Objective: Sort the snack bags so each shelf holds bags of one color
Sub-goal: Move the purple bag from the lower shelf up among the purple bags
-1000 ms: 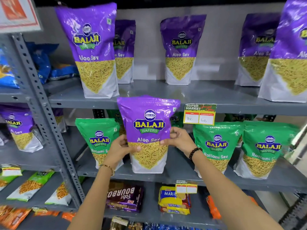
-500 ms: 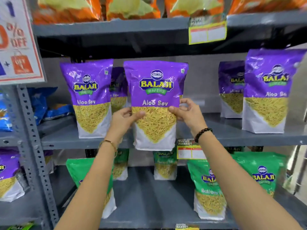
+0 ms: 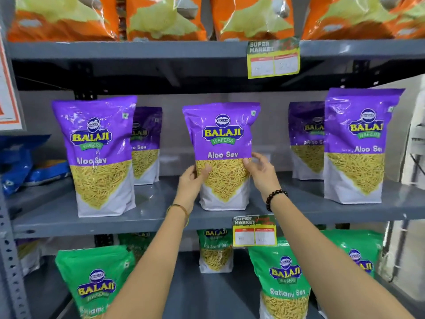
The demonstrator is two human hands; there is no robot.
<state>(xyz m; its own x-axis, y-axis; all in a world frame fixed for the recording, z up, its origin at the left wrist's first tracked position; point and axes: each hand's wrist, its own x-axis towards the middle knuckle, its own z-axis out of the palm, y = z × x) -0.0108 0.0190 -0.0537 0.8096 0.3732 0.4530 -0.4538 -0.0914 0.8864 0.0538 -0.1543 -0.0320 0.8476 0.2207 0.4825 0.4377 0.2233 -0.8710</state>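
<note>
Your left hand [image 3: 192, 180] and right hand [image 3: 258, 171] grip the purple Aloo Sev bag [image 3: 222, 155] by its two sides, thumbs on its front, as it stands upright at the middle of the purple shelf [image 3: 161, 217], its base at or just above the steel; which, you cannot tell.

The risk now is a topple. The bag is tall and soft-based, so letting go before it sits flat could tip it forward off the near edge onto the green bags below. A right forearm withdrawing carelessly could also catch the price tag [image 3: 254, 231] clipped just below it.

Counted: five purple bags on this shelf, three near the front including yours, and two further back. On the green shelf [image 3: 195, 291] below, at least five green Ratlami Sev bags show, some partly hidden. Above, four orange bags [image 3: 161, 17] line the top shelf.
</note>
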